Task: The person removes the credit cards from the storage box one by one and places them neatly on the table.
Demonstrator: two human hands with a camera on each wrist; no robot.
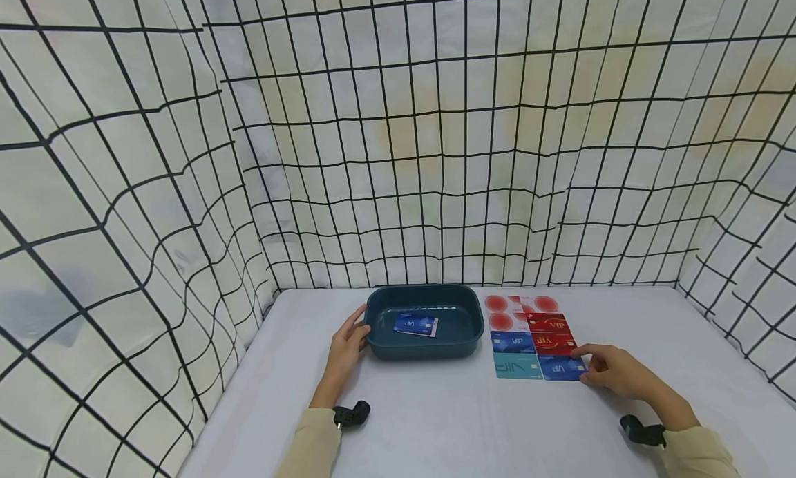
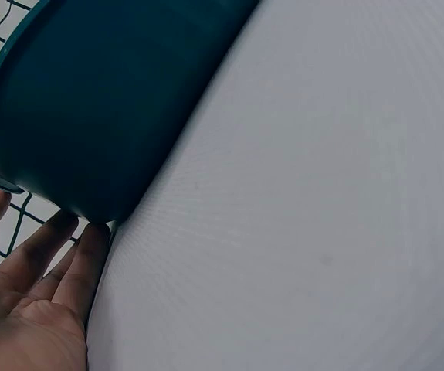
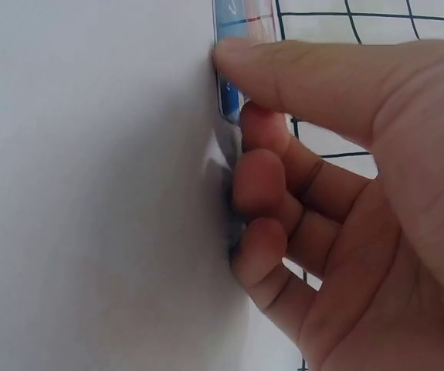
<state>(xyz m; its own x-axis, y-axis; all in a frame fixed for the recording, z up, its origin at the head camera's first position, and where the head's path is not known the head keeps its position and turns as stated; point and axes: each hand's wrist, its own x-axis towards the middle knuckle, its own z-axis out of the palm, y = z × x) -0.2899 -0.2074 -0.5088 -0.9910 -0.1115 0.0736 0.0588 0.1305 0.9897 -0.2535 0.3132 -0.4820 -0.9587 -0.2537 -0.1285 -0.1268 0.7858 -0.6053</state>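
My left hand [image 1: 346, 347] rests against the left end of a dark teal plastic basin [image 1: 425, 351], with its fairly straight fingers touching the outer wall in the left wrist view. Inside the basin lie a blue VIP card [image 1: 413, 323] and a paler card edge under it. At the right, my right hand [image 1: 612, 372] pinches a blue VIP card [image 1: 560, 368] by its right end, thumb at the near corner and index finger at the far one. That card still lies flat on the table at the near right of a block of cards.
Beside it lie a teal VIP card [image 1: 517, 366], another blue card [image 1: 513, 342], red VIP cards [image 1: 553, 343] and several white cards with red circles [image 1: 500, 321]. A white cloth covers the table [image 1: 460, 423]. Black netting [image 1: 435, 188] over white sheeting encloses the back and sides.
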